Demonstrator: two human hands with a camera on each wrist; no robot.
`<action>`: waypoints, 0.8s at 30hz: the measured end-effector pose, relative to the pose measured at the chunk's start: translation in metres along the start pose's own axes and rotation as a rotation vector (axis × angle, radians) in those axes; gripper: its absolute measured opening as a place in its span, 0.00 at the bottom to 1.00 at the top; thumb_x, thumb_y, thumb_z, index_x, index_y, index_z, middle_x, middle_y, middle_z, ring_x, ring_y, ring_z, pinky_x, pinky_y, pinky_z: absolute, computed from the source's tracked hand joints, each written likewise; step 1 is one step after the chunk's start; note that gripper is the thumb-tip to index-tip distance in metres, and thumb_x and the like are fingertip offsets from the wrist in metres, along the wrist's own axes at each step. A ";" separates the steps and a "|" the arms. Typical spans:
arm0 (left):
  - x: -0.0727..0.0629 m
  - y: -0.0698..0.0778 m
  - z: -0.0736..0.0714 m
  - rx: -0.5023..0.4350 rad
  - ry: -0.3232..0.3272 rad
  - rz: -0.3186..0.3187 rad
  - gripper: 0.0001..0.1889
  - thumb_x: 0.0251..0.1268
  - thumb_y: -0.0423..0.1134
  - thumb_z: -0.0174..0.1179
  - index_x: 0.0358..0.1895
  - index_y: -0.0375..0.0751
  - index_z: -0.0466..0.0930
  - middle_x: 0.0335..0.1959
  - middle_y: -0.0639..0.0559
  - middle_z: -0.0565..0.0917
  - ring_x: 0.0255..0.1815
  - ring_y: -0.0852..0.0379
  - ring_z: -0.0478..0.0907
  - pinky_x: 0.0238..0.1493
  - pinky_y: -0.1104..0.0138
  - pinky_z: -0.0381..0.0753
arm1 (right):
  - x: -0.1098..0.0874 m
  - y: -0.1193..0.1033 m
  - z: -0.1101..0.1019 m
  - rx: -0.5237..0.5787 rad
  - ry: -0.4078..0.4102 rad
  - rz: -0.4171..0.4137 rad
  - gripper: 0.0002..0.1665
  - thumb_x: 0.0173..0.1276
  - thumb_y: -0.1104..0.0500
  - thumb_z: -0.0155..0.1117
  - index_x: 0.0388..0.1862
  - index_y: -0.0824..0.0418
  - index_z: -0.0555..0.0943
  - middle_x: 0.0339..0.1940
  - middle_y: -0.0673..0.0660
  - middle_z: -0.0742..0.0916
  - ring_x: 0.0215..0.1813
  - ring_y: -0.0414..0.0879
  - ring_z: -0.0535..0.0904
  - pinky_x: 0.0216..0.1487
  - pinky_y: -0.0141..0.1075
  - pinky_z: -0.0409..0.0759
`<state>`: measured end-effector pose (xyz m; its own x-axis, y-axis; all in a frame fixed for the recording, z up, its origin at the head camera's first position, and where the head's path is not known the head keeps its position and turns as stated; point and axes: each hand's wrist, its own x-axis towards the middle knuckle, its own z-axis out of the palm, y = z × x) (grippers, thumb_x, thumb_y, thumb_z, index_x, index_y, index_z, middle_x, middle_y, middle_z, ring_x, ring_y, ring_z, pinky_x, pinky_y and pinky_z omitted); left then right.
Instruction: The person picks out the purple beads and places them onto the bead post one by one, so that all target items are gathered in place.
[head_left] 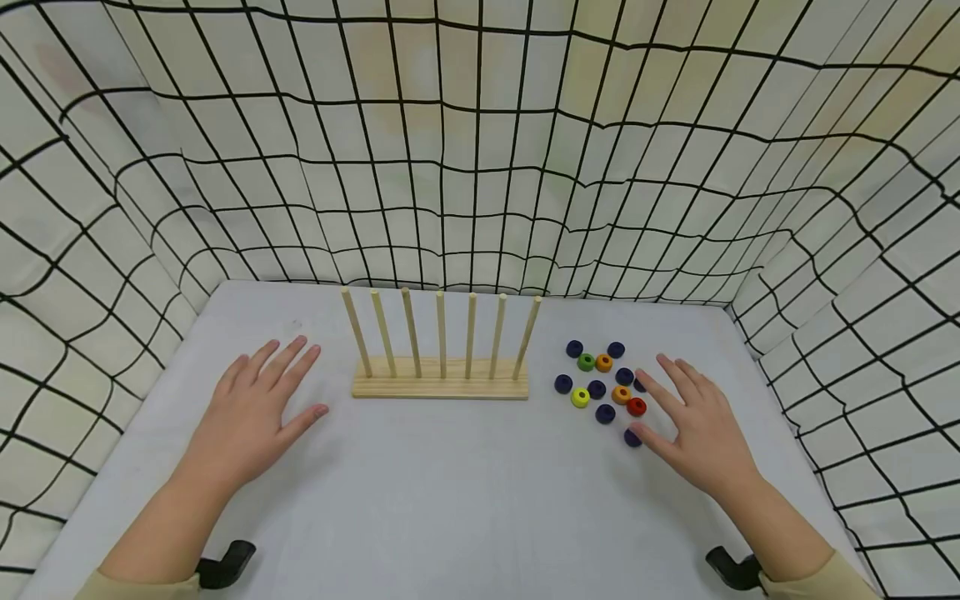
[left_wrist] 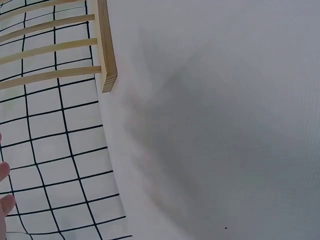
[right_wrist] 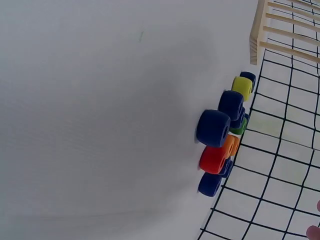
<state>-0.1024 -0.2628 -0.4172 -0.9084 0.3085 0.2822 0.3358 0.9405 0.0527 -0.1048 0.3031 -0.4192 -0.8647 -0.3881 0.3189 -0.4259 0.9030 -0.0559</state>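
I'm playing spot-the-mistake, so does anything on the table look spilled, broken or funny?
Nothing really stands out. The wooden stand sits flat, with no visible damage. The beads lie loose beside it, but in one group. The end pegs look tilted outward, maybe just from the camera's view.

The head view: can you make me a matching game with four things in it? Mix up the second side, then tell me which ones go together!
Column one:
1. Pegs
2. Left hand
3. Net
4. Right hand

Column two:
A. Black, at the back and sides
B. Right by the beads
C. Standing in a row in the base
D. Beside the base, on the side away from the beads

Right pairs: 1-C, 2-D, 3-A, 4-B
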 end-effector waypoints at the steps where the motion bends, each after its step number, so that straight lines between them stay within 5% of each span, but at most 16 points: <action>1: 0.000 -0.001 0.000 -0.004 0.001 -0.003 0.43 0.68 0.63 0.55 0.81 0.52 0.48 0.78 0.46 0.56 0.76 0.39 0.51 0.75 0.46 0.36 | 0.000 0.000 0.000 0.003 0.000 0.001 0.43 0.64 0.34 0.63 0.75 0.46 0.67 0.77 0.59 0.64 0.74 0.63 0.59 0.68 0.63 0.58; 8: 0.001 -0.004 0.003 -0.046 0.004 -0.014 0.42 0.68 0.60 0.58 0.80 0.50 0.52 0.76 0.43 0.60 0.73 0.36 0.55 0.67 0.40 0.53 | -0.003 0.002 0.002 0.032 -0.026 0.030 0.39 0.63 0.41 0.68 0.72 0.49 0.72 0.73 0.61 0.70 0.68 0.64 0.66 0.61 0.64 0.66; 15: 0.007 -0.006 0.003 -0.095 -0.022 -0.038 0.43 0.67 0.57 0.61 0.79 0.45 0.54 0.71 0.38 0.64 0.69 0.34 0.60 0.63 0.38 0.59 | -0.008 0.003 0.004 0.049 -0.058 0.064 0.34 0.64 0.42 0.68 0.67 0.52 0.77 0.68 0.61 0.75 0.65 0.63 0.71 0.59 0.61 0.71; 24: 0.014 -0.008 0.008 -0.173 -0.162 -0.095 0.43 0.70 0.65 0.52 0.79 0.44 0.52 0.69 0.33 0.66 0.68 0.31 0.61 0.62 0.36 0.59 | -0.011 0.005 0.009 0.058 -0.183 0.149 0.29 0.65 0.40 0.67 0.60 0.54 0.83 0.61 0.60 0.81 0.62 0.60 0.75 0.52 0.57 0.78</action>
<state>-0.1195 -0.2645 -0.4211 -0.9614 0.2518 0.1112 0.2718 0.9322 0.2388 -0.0997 0.3100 -0.4317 -0.9508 -0.2828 0.1269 -0.2999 0.9428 -0.1457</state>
